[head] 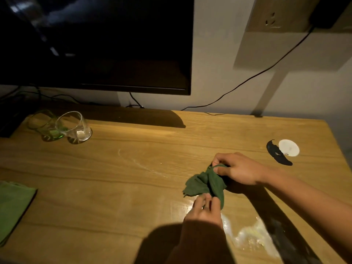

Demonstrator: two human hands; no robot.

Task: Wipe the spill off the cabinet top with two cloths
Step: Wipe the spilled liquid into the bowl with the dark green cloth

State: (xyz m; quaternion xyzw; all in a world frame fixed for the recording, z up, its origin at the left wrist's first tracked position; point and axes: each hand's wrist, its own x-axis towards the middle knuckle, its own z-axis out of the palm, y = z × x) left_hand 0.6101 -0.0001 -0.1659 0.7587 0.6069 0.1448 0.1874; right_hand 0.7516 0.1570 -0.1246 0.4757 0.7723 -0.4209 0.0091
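A crumpled dark green cloth (203,184) is held just above the wooden cabinet top (114,187), right of centre. My right hand (240,170) pinches its upper edge and my left hand (204,208) pinches its lower edge. A whitish wet spill (251,237) spreads on the wood directly below the cloth, near the front edge. Faint white smears (141,164) trail across the middle of the top. A second, lighter green cloth (13,208) lies folded flat at the far left edge.
A clear glass (76,128) and a green glass (47,126) lie tipped at the back left. A dark TV screen (95,44) stands behind them, with cables along the wall. A white disc (288,147) and a black mark (277,153) sit at the right.
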